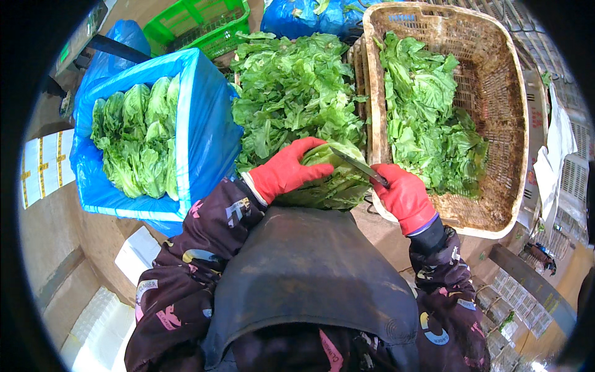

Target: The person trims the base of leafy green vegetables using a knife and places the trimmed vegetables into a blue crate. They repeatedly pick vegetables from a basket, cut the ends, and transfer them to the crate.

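My left hand (290,172), in a red glove, lies on the left side of a head of leafy lettuce (332,186) just above the dark apron over my lap. A knife (355,163) is gripped in my right hand (402,195), also red-gloved, its blade pointing up and left across the top of that head. Beyond my hands is a large heap of loose lettuce leaves (297,93). On the left, trimmed lettuce heads (139,135) stand in rows in a container lined with blue plastic (211,121). The underside of the held head is hidden.
A dirt-stained plastic basket (492,60) with lettuce leaves (423,102) stands on the right. Behind the lined container is a green plastic crate (200,23), with blue plastic bags (320,18) at the top. A white foam box (95,330) sits at lower left.
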Action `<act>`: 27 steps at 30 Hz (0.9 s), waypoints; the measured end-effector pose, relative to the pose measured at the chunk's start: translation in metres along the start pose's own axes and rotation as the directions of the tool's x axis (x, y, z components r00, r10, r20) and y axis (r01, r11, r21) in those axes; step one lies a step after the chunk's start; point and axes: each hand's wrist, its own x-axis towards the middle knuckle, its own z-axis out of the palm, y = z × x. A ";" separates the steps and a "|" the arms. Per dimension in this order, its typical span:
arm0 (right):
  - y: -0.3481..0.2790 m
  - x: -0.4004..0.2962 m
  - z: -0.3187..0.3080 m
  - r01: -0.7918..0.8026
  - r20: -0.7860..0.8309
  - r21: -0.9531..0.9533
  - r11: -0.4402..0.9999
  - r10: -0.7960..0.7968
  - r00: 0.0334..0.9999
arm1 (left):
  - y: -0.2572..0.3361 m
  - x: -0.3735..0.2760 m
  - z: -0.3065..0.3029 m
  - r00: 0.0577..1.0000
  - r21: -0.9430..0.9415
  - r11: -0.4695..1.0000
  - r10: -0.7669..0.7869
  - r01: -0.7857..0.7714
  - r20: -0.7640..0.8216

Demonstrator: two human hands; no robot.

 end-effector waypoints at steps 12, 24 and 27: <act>-0.025 0.028 -0.007 -0.342 0.205 0.695 0.633 0.282 0.937 | 0.015 -0.021 0.006 0.996 -0.335 0.940 0.082 -0.072 0.017; -0.035 0.042 -0.031 -0.516 0.548 0.618 0.593 0.145 0.824 | 0.029 -0.027 -0.003 0.818 0.200 0.806 0.574 -0.558 -0.031; -0.014 0.041 -0.012 -0.550 0.455 0.704 0.450 0.309 0.835 | 0.037 -0.030 0.005 0.783 0.402 0.676 0.580 -0.617 0.227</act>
